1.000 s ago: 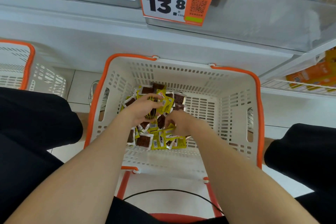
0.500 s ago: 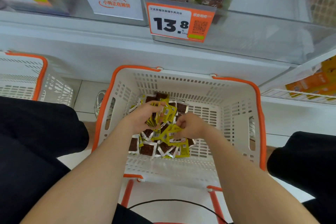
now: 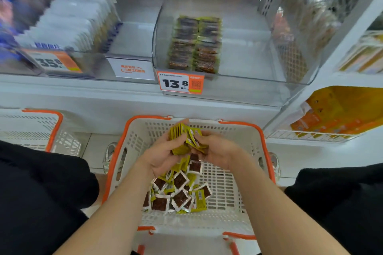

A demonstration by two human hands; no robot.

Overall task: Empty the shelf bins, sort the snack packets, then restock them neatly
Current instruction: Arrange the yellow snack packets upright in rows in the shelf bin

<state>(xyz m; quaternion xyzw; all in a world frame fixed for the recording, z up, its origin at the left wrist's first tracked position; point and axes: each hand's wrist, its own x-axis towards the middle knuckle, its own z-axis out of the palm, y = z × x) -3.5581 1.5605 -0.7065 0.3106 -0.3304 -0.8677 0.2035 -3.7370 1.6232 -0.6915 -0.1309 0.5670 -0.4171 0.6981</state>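
Left hand, right hand: each grip curled round shared packet stack, edges up, above basket; shelf bin at 12 o'clock from grip, both hands equally near; stocked rows fill bin's 9 o'clock half; loose packets at 6 o'clock.

L hand, R hand gripping packets, basket

Two baskets, two hands, two price tags, many packets.
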